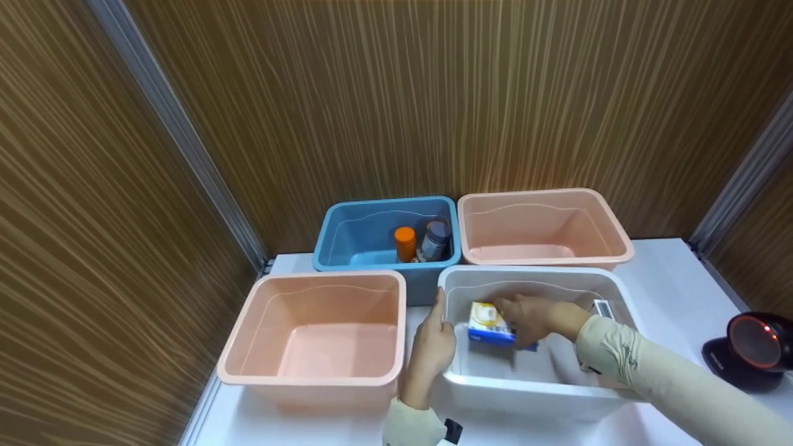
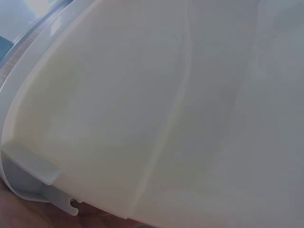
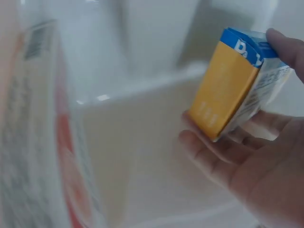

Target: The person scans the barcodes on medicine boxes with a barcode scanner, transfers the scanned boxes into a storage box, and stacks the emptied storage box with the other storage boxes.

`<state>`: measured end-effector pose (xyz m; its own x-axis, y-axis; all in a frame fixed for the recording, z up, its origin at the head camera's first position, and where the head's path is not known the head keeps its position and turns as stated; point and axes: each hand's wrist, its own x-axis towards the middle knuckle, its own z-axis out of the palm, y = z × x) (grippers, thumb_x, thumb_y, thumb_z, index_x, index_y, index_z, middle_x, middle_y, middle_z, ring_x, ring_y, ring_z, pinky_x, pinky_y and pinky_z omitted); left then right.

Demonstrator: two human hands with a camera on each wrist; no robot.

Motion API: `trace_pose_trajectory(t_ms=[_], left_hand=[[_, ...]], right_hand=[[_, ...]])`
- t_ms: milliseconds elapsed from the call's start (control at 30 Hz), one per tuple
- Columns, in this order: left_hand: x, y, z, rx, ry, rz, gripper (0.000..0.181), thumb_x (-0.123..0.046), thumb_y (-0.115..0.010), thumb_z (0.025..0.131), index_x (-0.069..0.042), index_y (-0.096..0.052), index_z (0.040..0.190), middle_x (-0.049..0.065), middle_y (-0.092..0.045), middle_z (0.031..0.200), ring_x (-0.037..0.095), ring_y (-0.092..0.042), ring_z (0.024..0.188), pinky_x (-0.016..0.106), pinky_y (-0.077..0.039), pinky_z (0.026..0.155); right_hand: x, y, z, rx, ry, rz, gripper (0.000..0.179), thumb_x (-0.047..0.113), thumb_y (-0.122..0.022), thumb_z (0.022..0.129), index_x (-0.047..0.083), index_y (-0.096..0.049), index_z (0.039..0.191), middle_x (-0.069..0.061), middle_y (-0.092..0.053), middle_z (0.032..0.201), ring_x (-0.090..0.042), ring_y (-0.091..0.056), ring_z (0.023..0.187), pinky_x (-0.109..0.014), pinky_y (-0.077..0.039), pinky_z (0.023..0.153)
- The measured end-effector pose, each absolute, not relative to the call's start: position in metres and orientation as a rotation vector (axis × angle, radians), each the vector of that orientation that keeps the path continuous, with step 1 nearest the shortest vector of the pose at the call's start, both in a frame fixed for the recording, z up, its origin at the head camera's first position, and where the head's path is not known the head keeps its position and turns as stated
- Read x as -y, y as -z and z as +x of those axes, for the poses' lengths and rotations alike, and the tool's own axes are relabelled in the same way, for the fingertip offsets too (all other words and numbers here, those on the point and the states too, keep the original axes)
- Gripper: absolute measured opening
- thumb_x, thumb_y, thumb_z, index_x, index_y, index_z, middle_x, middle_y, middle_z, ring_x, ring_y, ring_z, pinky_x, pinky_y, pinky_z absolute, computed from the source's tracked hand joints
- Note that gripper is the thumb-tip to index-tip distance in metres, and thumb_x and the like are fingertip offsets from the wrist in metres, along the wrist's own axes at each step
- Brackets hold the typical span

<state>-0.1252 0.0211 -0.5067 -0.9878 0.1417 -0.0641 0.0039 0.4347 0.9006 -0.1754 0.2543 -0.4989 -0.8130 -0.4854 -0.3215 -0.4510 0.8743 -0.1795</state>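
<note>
My right hand (image 1: 530,316) reaches into the white bin (image 1: 533,389). It holds a small yellow, white and blue carton (image 1: 489,323). In the right wrist view the thumb lies at the blue end of the carton (image 3: 225,88) and the fingers support its other side. At the bin's left side, my left hand (image 1: 430,344) grips the rim, one finger stretched along it. The left wrist view is mostly filled by the bin's pale wall (image 2: 118,95), with only a bit of the hand (image 2: 19,213) at the lower left.
Another box (image 3: 33,128), blurred, stands in the white bin's right side. Around it are a peach bin (image 1: 310,381), a second peach bin (image 1: 545,260) and a blue bin (image 1: 325,235) with an orange-capped bottle (image 1: 405,243) and a dark-capped bottle (image 1: 435,240). A black device (image 1: 753,347) sits at right.
</note>
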Motion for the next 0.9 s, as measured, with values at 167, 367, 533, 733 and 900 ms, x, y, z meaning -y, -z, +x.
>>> trace_pose_trajectory(t_ms=[167, 367, 533, 733, 900], left_hand=[[-0.023, 0.506, -0.125, -2.521, -1.612, 0.125, 0.061, -0.01, -0.043, 0.106, -0.02, -0.022, 0.163, 0.001, -0.028, 0.164, 0.027, -0.031, 0.147, 0.05, -0.03, 0.115], [-0.023, 0.506, -0.126, -2.53, -1.599, 0.134, 0.062, -0.008, -0.043, 0.106, -0.02, -0.02, 0.163, 0.002, -0.026, 0.165, 0.026, -0.03, 0.147, 0.048, -0.031, 0.115], [-0.022, 0.505, -0.128, -2.527, -1.585, 0.12, 0.063, -0.009, -0.043, 0.106, -0.02, -0.019, 0.163, 0.002, -0.026, 0.165, 0.027, -0.03, 0.147, 0.051, -0.032, 0.114], [-0.021, 0.505, -0.127, -2.531, -1.61, 0.151, 0.063, -0.008, -0.043, 0.106, -0.019, -0.019, 0.163, 0.001, -0.026, 0.165, 0.029, -0.031, 0.147, 0.053, -0.032, 0.113], [-0.021, 0.506, -0.125, -2.55, -1.618, 0.167, 0.061, -0.009, -0.042, 0.106, -0.016, -0.021, 0.163, 0.004, -0.027, 0.164, 0.031, -0.032, 0.146, 0.054, -0.032, 0.112]], right_hand=[[-0.253, 0.476, -0.176, -2.82, 0.257, -0.777, 0.083, 0.031, -0.088, 0.07, -0.003, -0.047, 0.133, -0.016, -0.053, 0.107, -0.032, -0.055, 0.096, -0.053, -0.052, 0.088], [-0.258, 0.44, -0.164, -2.966, 0.337, -0.772, 0.089, 0.035, -0.09, 0.069, 0.009, -0.048, 0.144, -0.013, -0.057, 0.117, -0.03, -0.054, 0.103, -0.051, -0.051, 0.087], [-0.265, 0.416, -0.149, -3.171, 0.128, -0.943, 0.091, 0.038, -0.089, 0.073, 0.011, -0.044, 0.148, -0.016, -0.054, 0.116, -0.032, -0.054, 0.101, -0.051, -0.051, 0.087], [-0.276, 0.401, -0.133, -3.416, -0.14, -1.082, 0.091, 0.033, -0.095, 0.066, 0.011, -0.046, 0.14, -0.02, -0.05, 0.112, -0.038, -0.051, 0.098, -0.048, -0.051, 0.081], [-0.29, 0.391, -0.121, -3.54, -0.058, -1.201, 0.094, 0.026, -0.098, 0.061, 0.012, -0.05, 0.141, -0.022, -0.052, 0.114, -0.041, -0.052, 0.098, -0.051, -0.048, 0.081]])
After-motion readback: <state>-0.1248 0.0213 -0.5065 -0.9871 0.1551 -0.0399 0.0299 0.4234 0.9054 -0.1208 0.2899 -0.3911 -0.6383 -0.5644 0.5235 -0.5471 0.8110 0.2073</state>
